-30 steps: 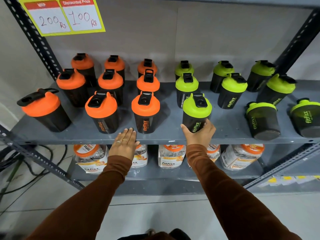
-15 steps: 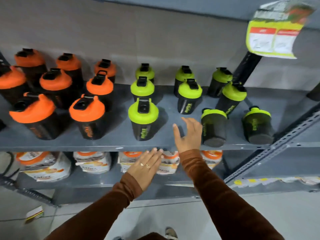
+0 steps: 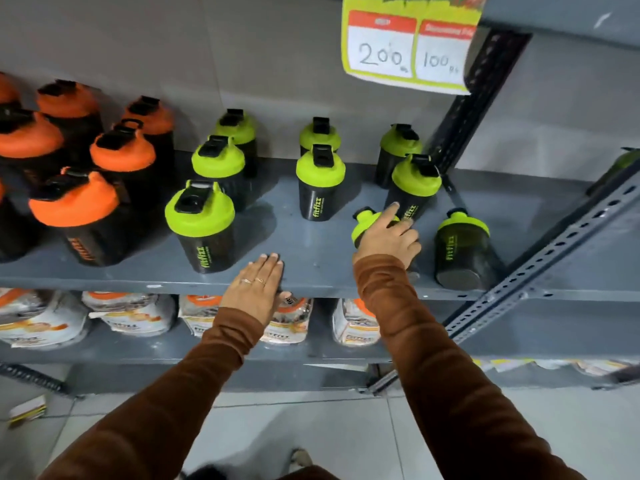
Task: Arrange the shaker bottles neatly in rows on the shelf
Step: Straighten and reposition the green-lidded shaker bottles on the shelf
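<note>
Black shaker bottles stand on a grey metal shelf [image 3: 311, 244]. Orange-lidded ones [image 3: 74, 206] fill the left, green-lidded ones [image 3: 200, 216] the middle and right. Two green-lidded bottles at the front right are tilted: one [image 3: 363, 223] under my right hand, another [image 3: 460, 244] beside it to the right. My right hand [image 3: 388, 237] is wrapped over the first tilted bottle, with the index finger pointing up. My left hand [image 3: 258, 289] lies flat on the shelf's front edge, fingers together, holding nothing.
A yellow price tag [image 3: 408, 46] hangs from the shelf above. A perforated steel upright [image 3: 478, 98] and a diagonal brace [image 3: 554, 258] bound the right side. Clear bags of goods [image 3: 128, 317] lie on the lower shelf. The tiled floor is below.
The view swung right along the shelf. My right hand left the front green bottle, moved right and closed over the tilted one. My left hand shifted right and settled on the shelf edge.
</note>
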A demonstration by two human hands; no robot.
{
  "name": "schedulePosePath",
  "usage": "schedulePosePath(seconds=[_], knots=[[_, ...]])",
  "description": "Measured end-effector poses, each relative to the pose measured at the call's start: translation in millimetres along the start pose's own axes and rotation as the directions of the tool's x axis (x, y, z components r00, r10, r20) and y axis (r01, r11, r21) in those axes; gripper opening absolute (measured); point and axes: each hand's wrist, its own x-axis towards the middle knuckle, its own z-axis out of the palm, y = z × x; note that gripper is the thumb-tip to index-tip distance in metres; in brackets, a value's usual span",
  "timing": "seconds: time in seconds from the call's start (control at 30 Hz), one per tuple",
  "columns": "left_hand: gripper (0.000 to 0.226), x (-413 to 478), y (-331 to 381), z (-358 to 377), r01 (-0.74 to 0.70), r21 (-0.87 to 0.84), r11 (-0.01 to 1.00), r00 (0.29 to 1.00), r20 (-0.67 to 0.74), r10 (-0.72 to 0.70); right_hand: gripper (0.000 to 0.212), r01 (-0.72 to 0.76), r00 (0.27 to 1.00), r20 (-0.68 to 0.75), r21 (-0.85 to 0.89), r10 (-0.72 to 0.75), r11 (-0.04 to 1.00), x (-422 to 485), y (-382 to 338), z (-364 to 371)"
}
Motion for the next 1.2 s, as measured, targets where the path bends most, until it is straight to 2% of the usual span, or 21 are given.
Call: schedulePosePath(seconds=[0.1, 0.2, 0.3, 0.4, 0.5, 0.67, 0.8, 0.83, 0.93, 0.97, 1.03, 1.07, 1.1, 1.17, 1.2], knots=[[0.057, 0, 1, -6, 0.014, 0.010, 1.000, 0.999, 0.046, -0.015, 0.083, 0.053, 0.989, 0.132, 0.141, -0.072, 0.989, 2, 4, -9], [0.063, -2, 2, -10, 0.023, 0.010, 1.000, 0.992, 0.125, -0.024, 0.096, 0.060, 0.978, 0.167, 0.341, -0.123, 0.938, -5, 4, -19], [0.077, -3, 3, -12, 0.050, 0.022, 0.999, 0.989, 0.141, -0.052, 0.097, 0.027, 0.960, 0.196, 0.641, -0.198, 0.767, -9, -5, -24], [0.074, -4, 1, -13, 0.090, 0.019, 0.996, 0.989, 0.120, -0.092, 0.097, -0.005, 0.961, 0.161, 0.824, -0.227, 0.566, -14, -19, -19], [0.051, -5, 3, -14, 0.121, -0.025, 0.992, 0.987, 0.106, -0.118, 0.098, -0.029, 0.978, 0.115, 0.903, -0.175, 0.428, -23, -25, -10], [0.064, -3, 3, -12, 0.117, -0.018, 0.993, 0.991, 0.070, -0.115, 0.101, 0.031, 0.993, 0.012, 0.930, -0.116, 0.367, -35, -26, 1], [0.063, -3, 7, -19, 0.157, -0.101, 0.982, 0.982, 0.122, -0.145, 0.105, -0.008, 0.993, 0.045, 0.944, -0.105, 0.329, -43, -24, 5], [0.062, -4, 7, -17, 0.152, -0.097, 0.984, 0.986, 0.088, -0.143, 0.108, -0.016, 0.990, 0.060, 0.946, -0.126, 0.323, -44, -23, 5], [0.057, -5, 6, -12, 0.171, -0.102, 0.980, 0.977, 0.146, -0.155, 0.114, -0.003, 0.977, 0.069, 0.950, -0.202, 0.312, -49, -12, 1], [0.055, -4, 5, -14, 0.171, -0.092, 0.981, 0.978, 0.132, -0.159, 0.109, 0.036, 0.981, 0.025, 0.951, -0.193, 0.306, -49, -6, 0], [0.063, -5, 8, -20, 0.153, -0.065, 0.986, 0.985, 0.086, -0.147, 0.091, 0.109, 0.993, -0.088, 0.942, -0.079, 0.317, -41, 8, -5], [0.062, -4, 9, -20, 0.161, -0.082, 0.984, 0.983, 0.106, -0.152, 0.083, 0.141, 0.988, -0.155, 0.920, 0.008, 0.365, -31, 16, -9], [0.061, -5, 10, -20, 0.177, -0.093, 0.980, 0.980, 0.110, -0.167, 0.078, 0.178, 0.967, -0.240, 0.871, 0.081, 0.458, -19, 25, -12], [0.061, -4, 10, -17, 0.169, -0.103, 0.980, 0.984, 0.074, -0.162, 0.072, 0.183, 0.916, -0.382, 0.666, 0.120, 0.723, 7, 42, -20], [0.062, -3, 10, -14, 0.170, -0.072, 0.983, 0.979, 0.124, -0.161, 0.072, 0.132, 0.916, -0.386, 0.549, 0.111, 0.826, 18, 51, -22]])
